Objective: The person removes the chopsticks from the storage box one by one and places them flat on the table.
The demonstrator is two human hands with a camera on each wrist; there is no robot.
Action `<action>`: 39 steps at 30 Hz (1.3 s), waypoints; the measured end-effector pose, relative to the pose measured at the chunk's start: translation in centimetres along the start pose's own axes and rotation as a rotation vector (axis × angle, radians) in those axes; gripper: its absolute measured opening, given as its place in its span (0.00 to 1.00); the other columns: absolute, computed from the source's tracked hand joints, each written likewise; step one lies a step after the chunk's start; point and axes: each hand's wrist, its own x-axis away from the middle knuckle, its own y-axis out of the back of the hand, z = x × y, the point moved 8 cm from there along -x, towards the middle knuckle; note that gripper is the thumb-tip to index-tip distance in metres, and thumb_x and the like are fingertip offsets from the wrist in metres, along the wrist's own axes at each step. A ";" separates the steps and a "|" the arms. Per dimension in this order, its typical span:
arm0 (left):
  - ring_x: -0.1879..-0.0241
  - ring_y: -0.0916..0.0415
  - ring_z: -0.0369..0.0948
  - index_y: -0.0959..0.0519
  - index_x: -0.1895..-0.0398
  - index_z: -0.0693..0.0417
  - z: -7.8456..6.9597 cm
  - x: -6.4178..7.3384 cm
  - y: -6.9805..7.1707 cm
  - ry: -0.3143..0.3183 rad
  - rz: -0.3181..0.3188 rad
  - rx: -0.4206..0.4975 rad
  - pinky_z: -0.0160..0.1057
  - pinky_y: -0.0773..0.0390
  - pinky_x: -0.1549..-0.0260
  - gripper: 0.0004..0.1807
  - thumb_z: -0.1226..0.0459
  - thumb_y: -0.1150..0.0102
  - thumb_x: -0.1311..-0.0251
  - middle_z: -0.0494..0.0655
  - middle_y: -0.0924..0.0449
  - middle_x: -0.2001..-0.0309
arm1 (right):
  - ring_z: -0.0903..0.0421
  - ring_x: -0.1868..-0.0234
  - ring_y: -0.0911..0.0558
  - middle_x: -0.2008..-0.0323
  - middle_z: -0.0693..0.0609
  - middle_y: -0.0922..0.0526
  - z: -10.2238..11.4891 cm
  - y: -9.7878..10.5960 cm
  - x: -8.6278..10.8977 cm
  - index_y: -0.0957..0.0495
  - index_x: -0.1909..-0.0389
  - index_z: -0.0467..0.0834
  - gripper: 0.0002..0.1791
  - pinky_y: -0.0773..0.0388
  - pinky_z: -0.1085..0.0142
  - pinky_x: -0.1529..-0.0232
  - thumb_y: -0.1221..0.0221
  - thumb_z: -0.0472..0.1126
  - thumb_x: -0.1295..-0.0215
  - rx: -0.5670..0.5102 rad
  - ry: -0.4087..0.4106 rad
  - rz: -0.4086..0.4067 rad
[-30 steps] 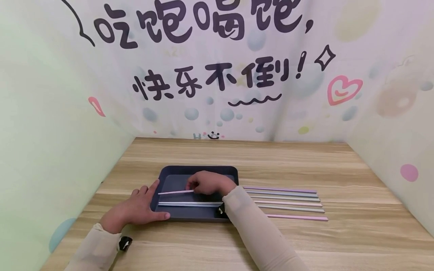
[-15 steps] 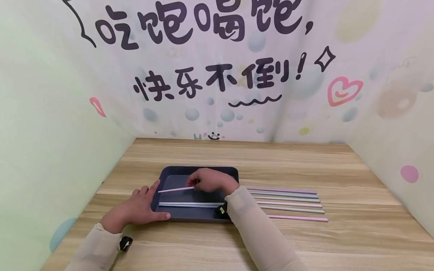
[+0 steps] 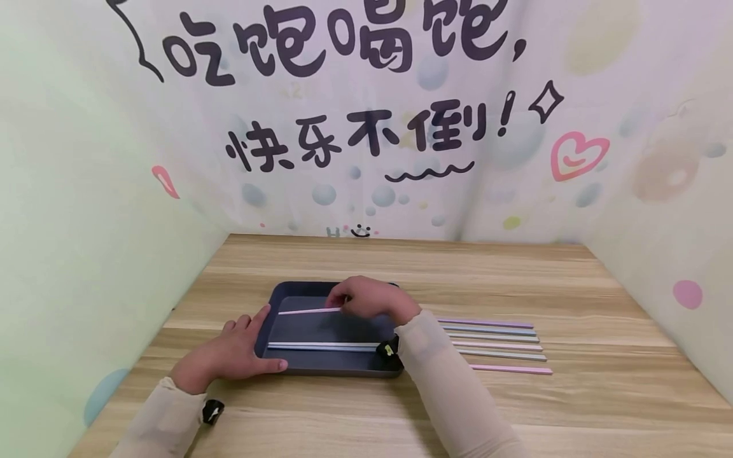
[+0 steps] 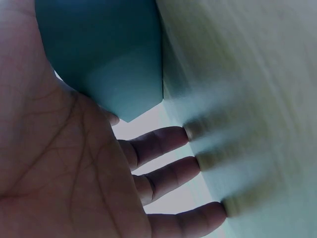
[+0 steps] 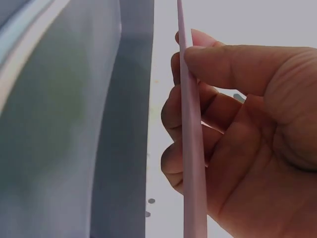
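My right hand (image 3: 369, 298) holds a pale pink chopstick (image 3: 309, 311) above the far half of a dark blue-grey tray (image 3: 338, 365). In the right wrist view, the thumb presses the chopstick (image 5: 192, 134) against curled fingers. Inside the tray's near half, a white and a light-blue chopstick (image 3: 321, 346) lie side by side. At the tray's left end rests my left hand (image 3: 229, 353), thumb stretched along the near edge and fingers spread at the left rim. Its fingertips (image 4: 210, 218) touch the tabletop in the left wrist view, beside the tray's blue-green-looking corner (image 4: 119, 74).
Several pastel chopsticks (image 3: 492, 344) lie in a row on the wooden table (image 3: 487, 273), right of the tray. A pink one (image 3: 509, 369) lies nearer, apart from them. The right forearm covers their left ends. A printed curtain (image 3: 366, 191) stands behind the table.
My right hand has moved away from me and slightly right, carrying the pink chopstick toward the tray's far side. The left hand stays at the tray's left end.
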 end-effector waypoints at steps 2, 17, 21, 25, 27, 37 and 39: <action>0.41 0.41 0.67 0.55 0.22 0.64 -0.1 0.0 -0.1 -0.003 0.001 0.006 0.64 0.30 0.49 0.69 0.30 0.34 0.55 0.70 0.38 0.40 | 0.57 0.60 0.25 0.61 0.54 0.20 -0.1 0.3 0.4 0.16 0.51 0.44 0.17 0.27 0.66 0.60 0.47 0.27 0.33 0.002 -0.003 0.000; 0.40 0.42 0.68 0.56 0.22 0.64 -0.3 0.1 0.1 0.000 0.008 -0.013 0.64 0.31 0.48 0.69 0.31 0.34 0.53 0.71 0.39 0.39 | 0.55 0.62 0.24 0.60 0.47 0.17 -3.6 2.1 4.6 0.16 0.53 0.43 0.15 0.26 0.61 0.58 0.47 0.28 0.33 -0.022 -0.048 -0.055; 0.40 0.41 0.67 0.56 0.22 0.64 -0.3 0.1 0.1 -0.007 0.005 -0.017 0.64 0.31 0.48 0.69 0.31 0.34 0.53 0.72 0.39 0.39 | 0.55 0.62 0.24 0.60 0.46 0.17 -4.9 3.1 6.2 0.15 0.54 0.42 0.14 0.25 0.60 0.56 0.46 0.28 0.32 -0.033 -0.075 -0.076; 0.42 0.40 0.67 0.56 0.23 0.66 -0.3 0.2 0.2 -0.015 -0.001 -0.018 0.64 0.31 0.49 0.68 0.32 0.34 0.53 0.72 0.38 0.39 | 0.55 0.61 0.24 0.60 0.47 0.17 -6.4 4.1 7.9 0.15 0.55 0.43 0.14 0.26 0.60 0.57 0.46 0.27 0.33 -0.032 -0.093 -0.093; 0.42 0.40 0.66 0.55 0.23 0.66 -0.4 0.3 0.3 -0.021 -0.005 -0.022 0.63 0.30 0.49 0.68 0.32 0.34 0.52 0.73 0.38 0.40 | 0.55 0.62 0.25 0.61 0.47 0.17 -7.1 4.4 8.7 0.16 0.56 0.42 0.15 0.27 0.60 0.58 0.47 0.26 0.34 -0.034 -0.091 -0.102; 0.39 0.43 0.71 0.56 0.22 0.65 -0.3 0.2 0.1 -0.025 0.006 -0.009 0.64 0.31 0.48 0.68 0.32 0.34 0.52 0.72 0.39 0.39 | 0.54 0.63 0.26 0.64 0.49 0.21 -10.4 5.8 12.4 0.16 0.60 0.47 0.18 0.28 0.60 0.61 0.49 0.24 0.37 -0.054 -0.142 -0.136; 0.39 0.43 0.71 0.56 0.22 0.66 -0.3 0.1 0.1 -0.025 0.008 -0.009 0.64 0.31 0.48 0.68 0.32 0.34 0.52 0.72 0.39 0.39 | 0.54 0.63 0.26 0.64 0.49 0.21 -11.1 5.9 13.0 0.17 0.59 0.46 0.17 0.29 0.60 0.61 0.49 0.24 0.37 -0.064 -0.158 -0.136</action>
